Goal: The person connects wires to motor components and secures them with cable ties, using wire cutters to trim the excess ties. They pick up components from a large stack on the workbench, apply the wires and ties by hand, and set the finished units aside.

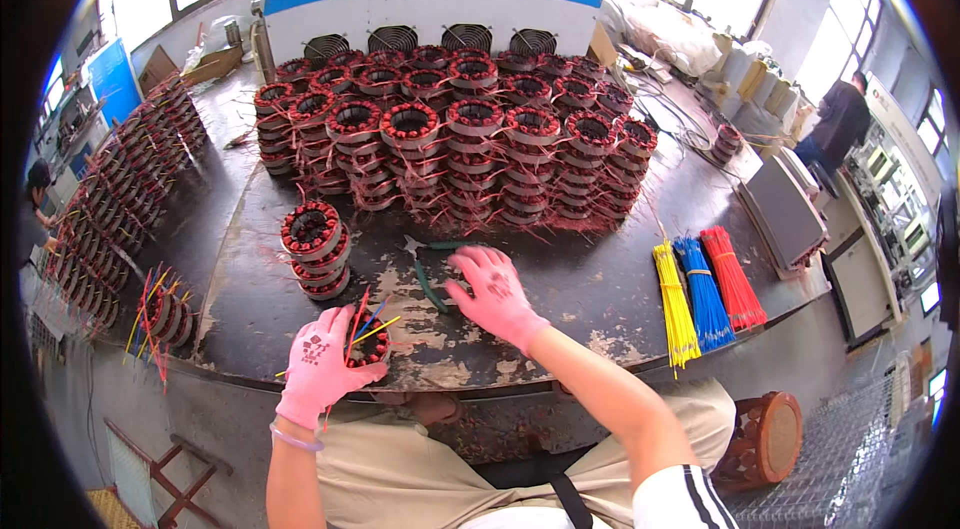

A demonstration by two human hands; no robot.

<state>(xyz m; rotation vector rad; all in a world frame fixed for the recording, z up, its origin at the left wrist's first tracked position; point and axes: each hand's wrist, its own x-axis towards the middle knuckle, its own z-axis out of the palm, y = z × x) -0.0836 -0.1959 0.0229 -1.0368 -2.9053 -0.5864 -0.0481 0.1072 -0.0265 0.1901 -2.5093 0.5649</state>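
My left hand, in a pink glove, grips a motor stator at the table's front edge, thumb and fingers around its near side. Red, blue and yellow lead wires stick out of this stator. My right hand, also gloved in pink, is just right of a pair of green-handled cutting pliers. Its fingers are apart and slightly blurred, with nothing held; whether they touch a handle is hard to tell. A short stack of stators stands beyond my left hand.
Many stacked stators fill the back of the dark worn table. Yellow, blue and red wire bundles lie at right, near a grey box. More stators line the left. A person is in the right background.
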